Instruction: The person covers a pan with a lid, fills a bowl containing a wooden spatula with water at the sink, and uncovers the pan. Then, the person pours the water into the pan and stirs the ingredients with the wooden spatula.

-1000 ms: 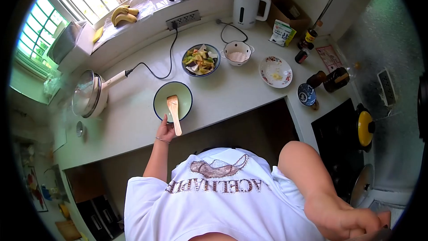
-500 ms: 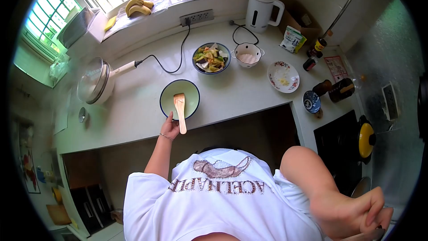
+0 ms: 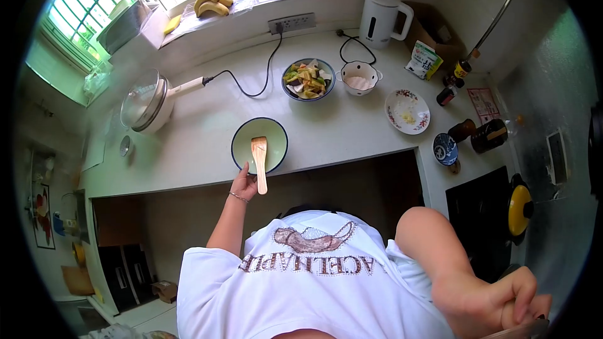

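My left hand (image 3: 245, 183) grips the near rim of a pale green bowl (image 3: 242, 144) with a dark blue edge, at the counter's front. A wooden spatula (image 3: 260, 166) lies in the bowl, its handle sticking out over the rim towards me. At the lower right, my right hand (image 3: 496, 304) is closed in a fist low beside the stove. What it grips is mostly hidden; only a thin brownish edge shows beneath the fingers. Beyond the green bowl stands a bowl of chopped vegetables (image 3: 308, 80).
A small white bowl (image 3: 359, 79), a floral plate (image 3: 407, 112) and a white kettle (image 3: 379, 19) stand to the right. Sauce bottles (image 3: 453, 81) and a blue patterned bowl (image 3: 445, 149) are near the stove (image 3: 477, 213) with its yellow-lidded pot (image 3: 520, 210). A corded white pan (image 3: 154, 103) is left.
The camera view has shifted a little, so the counter things appear slightly further right. My left hand keeps its grip on the bowl; my right hand stays closed.
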Demonstrator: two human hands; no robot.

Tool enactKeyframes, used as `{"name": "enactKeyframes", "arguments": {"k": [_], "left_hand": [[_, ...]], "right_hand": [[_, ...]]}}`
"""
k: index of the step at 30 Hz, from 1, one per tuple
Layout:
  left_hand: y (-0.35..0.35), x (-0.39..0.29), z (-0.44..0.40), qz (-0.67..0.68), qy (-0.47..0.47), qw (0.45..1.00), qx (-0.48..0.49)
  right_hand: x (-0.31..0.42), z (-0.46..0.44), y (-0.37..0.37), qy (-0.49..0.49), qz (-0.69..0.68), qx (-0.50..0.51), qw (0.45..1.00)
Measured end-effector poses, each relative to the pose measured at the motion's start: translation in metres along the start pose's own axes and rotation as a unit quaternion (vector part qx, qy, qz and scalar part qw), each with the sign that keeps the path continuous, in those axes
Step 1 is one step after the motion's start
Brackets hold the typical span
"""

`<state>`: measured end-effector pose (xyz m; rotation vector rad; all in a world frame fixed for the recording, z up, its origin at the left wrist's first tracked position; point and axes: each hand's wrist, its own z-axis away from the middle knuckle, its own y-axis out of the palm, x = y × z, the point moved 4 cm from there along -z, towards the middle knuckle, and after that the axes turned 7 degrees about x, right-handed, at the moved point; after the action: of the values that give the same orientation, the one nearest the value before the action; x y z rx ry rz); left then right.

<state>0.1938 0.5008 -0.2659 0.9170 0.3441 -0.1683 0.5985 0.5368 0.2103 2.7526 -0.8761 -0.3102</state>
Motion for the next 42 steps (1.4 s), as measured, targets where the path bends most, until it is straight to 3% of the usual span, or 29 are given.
{"name": "enactKeyframes", "arguments": {"k": [9, 12, 14, 17, 20, 24, 26, 28, 29, 32, 38, 40, 42], "left_hand": [[0.010, 0.019, 0.027, -0.001, 0.038, 0.998, 0.045], [0.043, 0.028, 0.055, 0.004, 0.069, 0.997, 0.036], [0.047, 0.033, 0.071, 0.014, 0.088, 0.995, 0.038], [0.048, 0.038, 0.097, 0.030, 0.101, 0.993, 0.058], [0.047, 0.038, 0.125, 0.052, 0.124, 0.990, 0.041], [0.038, 0.028, 0.163, 0.080, 0.162, 0.983, 0.040], [0.033, 0.019, 0.183, 0.092, 0.191, 0.977, 0.029], [0.018, 0.005, 0.203, 0.104, 0.229, 0.968, 0.020], [0.006, -0.001, 0.213, 0.112, 0.238, 0.965, 0.016], [-0.032, -0.025, 0.248, 0.139, 0.280, 0.950, 0.008], [-0.142, -0.089, 0.328, 0.177, 0.335, 0.925, 0.019], [-0.189, -0.109, 0.360, 0.185, 0.369, 0.911, 0.000], [-0.221, -0.133, 0.395, 0.201, 0.401, 0.893, -0.026]], "right_hand": [[0.006, 0.000, -0.045, 0.021, 0.010, -0.154, 0.988], [-0.023, 0.016, -0.078, 0.063, 0.030, -0.149, 0.986], [-0.050, 0.043, -0.092, 0.146, -0.047, -0.223, 0.963], [-0.103, 0.105, -0.098, 0.305, -0.080, -0.203, 0.927], [-0.141, 0.188, -0.074, 0.496, -0.076, -0.181, 0.846], [-0.163, 0.265, -0.018, 0.667, -0.016, 0.087, 0.740], [-0.171, 0.271, 0.013, 0.663, 0.020, 0.163, 0.730], [-0.176, 0.288, 0.051, 0.761, -0.032, 0.209, 0.614], [-0.180, 0.299, 0.068, 0.719, -0.014, 0.253, 0.648], [-0.187, 0.326, 0.127, 0.709, -0.045, 0.283, 0.645], [-0.186, 0.402, 0.285, 0.706, -0.108, 0.381, 0.587], [-0.175, 0.432, 0.348, 0.701, -0.093, 0.486, 0.514], [-0.164, 0.451, 0.411, 0.712, -0.143, 0.516, 0.454]]}}
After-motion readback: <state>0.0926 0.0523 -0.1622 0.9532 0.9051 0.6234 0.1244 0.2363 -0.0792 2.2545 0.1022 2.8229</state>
